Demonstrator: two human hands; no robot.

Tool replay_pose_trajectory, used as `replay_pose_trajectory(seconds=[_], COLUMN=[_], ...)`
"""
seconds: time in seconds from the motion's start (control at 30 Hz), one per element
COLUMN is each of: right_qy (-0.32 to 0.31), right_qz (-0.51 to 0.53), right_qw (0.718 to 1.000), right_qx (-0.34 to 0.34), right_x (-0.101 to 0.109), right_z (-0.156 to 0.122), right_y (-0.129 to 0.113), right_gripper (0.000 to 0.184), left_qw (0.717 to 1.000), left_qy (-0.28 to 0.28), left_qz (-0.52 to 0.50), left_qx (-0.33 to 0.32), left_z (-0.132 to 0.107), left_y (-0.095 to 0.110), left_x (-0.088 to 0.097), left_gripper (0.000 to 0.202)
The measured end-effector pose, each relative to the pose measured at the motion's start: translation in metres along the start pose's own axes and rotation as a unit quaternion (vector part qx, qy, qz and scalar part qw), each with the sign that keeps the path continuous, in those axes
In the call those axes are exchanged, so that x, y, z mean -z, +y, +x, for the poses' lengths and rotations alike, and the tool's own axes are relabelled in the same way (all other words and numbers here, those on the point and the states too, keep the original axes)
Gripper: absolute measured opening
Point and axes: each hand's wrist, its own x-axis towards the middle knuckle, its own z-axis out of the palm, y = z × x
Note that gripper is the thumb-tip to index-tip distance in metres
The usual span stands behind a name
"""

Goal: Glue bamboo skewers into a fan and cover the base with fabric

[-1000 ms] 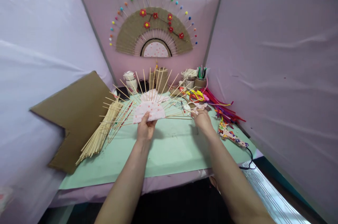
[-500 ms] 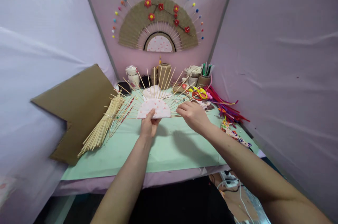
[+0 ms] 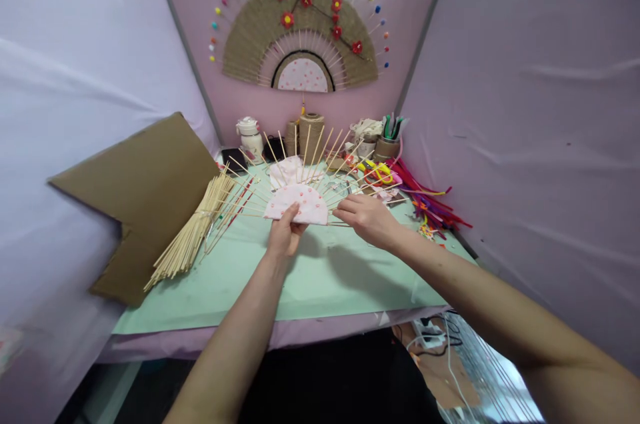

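My left hand (image 3: 287,232) grips the lower edge of a half-round fan base (image 3: 311,203) covered in white cloth with pink spots, thumb in front and fingers behind. Thin wooden sticks (image 3: 309,144) spread out from its curved edge like rays. At the right end of the base, my right hand (image 3: 367,216) is closed with fingertips pinched around one of the lower sticks. The fan base is held above the green tabletop (image 3: 310,284). Behind it lies a piece of matching spotted cloth (image 3: 285,172).
A bundle of wooden sticks (image 3: 193,237) and brown cardboard (image 3: 145,191) lie left. At the back stand a white bottle (image 3: 250,137) and twine spools (image 3: 311,134). Scissors (image 3: 377,172) and pipe cleaners (image 3: 425,197) lie right. A finished fan (image 3: 300,17) hangs on the back wall.
The camera view has tilted down slightly. The fan base has shifted a little to the right and turned slightly in my left hand; my right hand still pinches at its right side.
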Motion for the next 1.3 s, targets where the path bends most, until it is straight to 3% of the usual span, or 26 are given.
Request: replay_pose_trajectory(seconds=[0.23,0.47,0.63,0.83,0.97,1.03,1.1,1.13,1.2,1.27,1.3], right_qy=[0.007,-0.001,0.002,0.028,0.118,0.179,0.208,0.194,0.171,0.199,0.229], right_qz=[0.009,0.007,0.015,0.018,0.053,0.119,0.241,0.328,0.504,0.616,0.644], right_qw=[1.000,1.000,1.000,0.999,0.983,0.947,0.883,0.841,0.709,0.571,0.515], right_qx=[0.010,0.014,0.004,-0.043,-0.134,-0.237,-0.344,-0.384,-0.463,-0.506,-0.518], right_x=[-0.003,-0.006,-0.007,-0.010,0.002,0.005,0.000,-0.006,-0.022,-0.039,-0.045], right_z=[-0.001,-0.001,-0.001,-0.001,-0.005,-0.008,-0.007,-0.004,0.007,0.022,0.031], right_y=[-0.001,-0.003,-0.005,-0.004,-0.021,-0.041,-0.064,-0.073,-0.086,-0.091,-0.092], right_gripper=[0.031,0.031,0.029,0.028,0.020,0.018,0.020,0.021,0.026,0.035,0.037], left_qw=[1.000,1.000,1.000,1.000,0.999,0.998,0.997,0.997,0.998,0.998,0.998], left_qy=[0.021,0.017,0.016,0.000,0.018,0.027,0.027,0.024,0.019,0.016,0.015], left_qz=[-0.002,-0.018,-0.014,-0.008,-0.031,-0.050,-0.063,-0.065,-0.060,-0.056,-0.056], left_qx=[0.007,0.003,-0.002,-0.011,-0.018,-0.021,-0.020,-0.017,-0.008,-0.003,0.000], left_z=[0.001,0.000,-0.001,-0.002,0.000,0.001,0.001,0.000,-0.002,-0.005,-0.006], left_y=[-0.004,-0.004,-0.002,-0.002,0.001,0.003,0.003,0.003,0.001,-0.001,-0.001], left_x=[0.001,0.000,-0.002,-0.002,-0.003,-0.004,-0.006,-0.006,-0.008,-0.008,-0.008], left_gripper=[0.031,0.022,0.025,0.025,0.023,0.021,0.018,0.017,0.017,0.020,0.021])
